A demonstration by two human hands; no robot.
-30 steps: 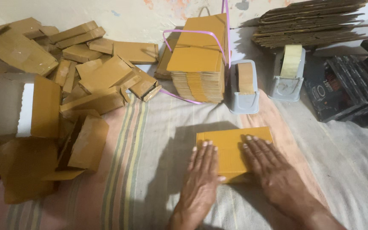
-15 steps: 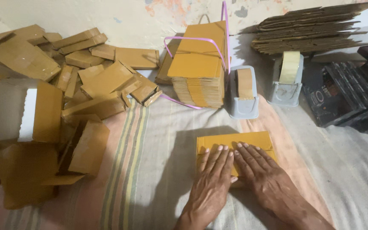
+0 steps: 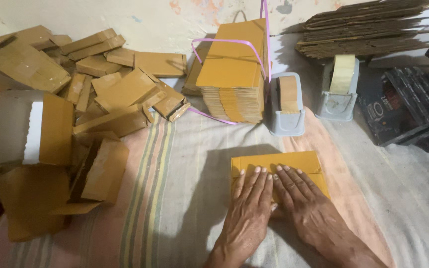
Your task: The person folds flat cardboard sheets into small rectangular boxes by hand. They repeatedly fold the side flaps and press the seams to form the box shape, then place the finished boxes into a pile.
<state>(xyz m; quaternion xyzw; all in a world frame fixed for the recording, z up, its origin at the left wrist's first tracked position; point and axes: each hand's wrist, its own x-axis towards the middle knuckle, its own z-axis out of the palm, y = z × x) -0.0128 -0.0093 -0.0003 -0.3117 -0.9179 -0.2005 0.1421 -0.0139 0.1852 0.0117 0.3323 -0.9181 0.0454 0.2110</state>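
Note:
A flat yellow-brown cardboard blank lies on the striped cloth in front of me. My left hand and my right hand press flat on its near part, side by side, fingers together and stretched forward. Neither hand grips anything. Behind the blank stands a tied stack of the same flat blanks with a pink strap around it.
A heap of folded brown boxes fills the left side. Two grey tape dispensers stand behind the blank. Black boxes lie at the right, and corrugated sheets are stacked at the back right.
My hands have slid together from the blank's two ends to its middle. The blank looks folded narrower than a second ago.

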